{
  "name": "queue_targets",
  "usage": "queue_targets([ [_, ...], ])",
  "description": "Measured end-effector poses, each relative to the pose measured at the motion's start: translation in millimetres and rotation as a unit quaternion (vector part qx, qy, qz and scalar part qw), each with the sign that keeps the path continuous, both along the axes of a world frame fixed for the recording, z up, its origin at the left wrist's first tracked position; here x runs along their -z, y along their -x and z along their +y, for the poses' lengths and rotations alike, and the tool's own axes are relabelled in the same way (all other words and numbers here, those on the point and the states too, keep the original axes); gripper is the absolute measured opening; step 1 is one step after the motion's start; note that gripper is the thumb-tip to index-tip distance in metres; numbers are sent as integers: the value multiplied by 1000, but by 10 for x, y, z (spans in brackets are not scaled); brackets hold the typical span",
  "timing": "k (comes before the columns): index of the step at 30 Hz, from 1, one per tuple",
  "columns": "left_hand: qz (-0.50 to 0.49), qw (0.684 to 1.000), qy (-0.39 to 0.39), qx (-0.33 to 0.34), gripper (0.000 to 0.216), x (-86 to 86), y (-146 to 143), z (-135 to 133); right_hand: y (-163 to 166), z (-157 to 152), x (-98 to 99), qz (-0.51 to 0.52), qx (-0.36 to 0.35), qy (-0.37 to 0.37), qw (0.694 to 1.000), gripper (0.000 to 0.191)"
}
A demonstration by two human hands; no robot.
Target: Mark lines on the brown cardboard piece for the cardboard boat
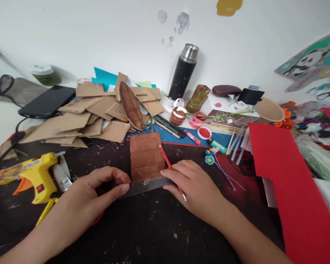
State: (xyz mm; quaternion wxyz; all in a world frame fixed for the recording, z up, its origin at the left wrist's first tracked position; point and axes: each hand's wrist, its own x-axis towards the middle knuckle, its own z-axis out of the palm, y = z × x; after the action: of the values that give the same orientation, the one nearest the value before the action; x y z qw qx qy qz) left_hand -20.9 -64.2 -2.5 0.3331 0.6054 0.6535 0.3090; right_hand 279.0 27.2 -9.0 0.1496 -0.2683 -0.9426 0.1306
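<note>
A clear, see-through ruler-like strip (147, 186) stretches between my two hands. My left hand (95, 194) pinches its left end between thumb and fingers. With thumb and forefinger, my right hand (194, 185) grips the other end, and a red pencil (166, 157) is held in the same hand, its tip pointing away from me. Just beyond the strip, a brown-painted cardboard piece (147, 154) lies flat on the dark table. Something red (99, 219) shows partly under my left hand; the hand hides most of it.
A yellow glue gun (41, 176) lies at left. Behind are piled cardboard pieces (68, 123), a black thermos (183, 71), an open brown paint jar (178, 116) and a utility knife (169, 125). A red sheet (288, 183) and glue sticks (239, 150) lie at right.
</note>
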Motion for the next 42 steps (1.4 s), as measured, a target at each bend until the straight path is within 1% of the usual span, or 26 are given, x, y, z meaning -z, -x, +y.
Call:
queue_targets([
  [2,21,999,-37,-3,46,60,-14,-34,-12,16,9,2,7,-2,1000,22],
  [4,50,994,-95,-3,52,140,-30,-64,-30,40,6,0,18,-5,1000,22],
  [6,96,982,-161,1,52,219,-38,-80,-48,65,-7,-8,30,-8,999,21],
  [8,153,965,-214,12,43,274,-37,-78,-60,83,-21,-19,40,-13,999,21],
  [11,224,939,-255,51,24,293,-35,-58,-63,89,-32,-30,41,-21,998,20],
  [13,255,926,-266,83,22,275,-44,-52,-58,84,-31,-31,38,-26,998,20],
  [15,277,915,-273,106,27,250,-59,-60,-54,78,-30,-33,36,-27,998,20],
  [23,333,886,-294,128,36,195,-74,-151,-56,84,-35,-35,37,-17,999,21],
  [30,357,879,-288,133,37,218,-67,-193,-56,74,-31,-30,38,-15,999,23],
  [36,360,869,-299,159,38,250,-33,-227,-45,82,-46,-20,37,-21,999,21],
  [42,345,881,-283,157,38,238,-15,-266,-58,84,-39,-23,39,-14,999,23],
])
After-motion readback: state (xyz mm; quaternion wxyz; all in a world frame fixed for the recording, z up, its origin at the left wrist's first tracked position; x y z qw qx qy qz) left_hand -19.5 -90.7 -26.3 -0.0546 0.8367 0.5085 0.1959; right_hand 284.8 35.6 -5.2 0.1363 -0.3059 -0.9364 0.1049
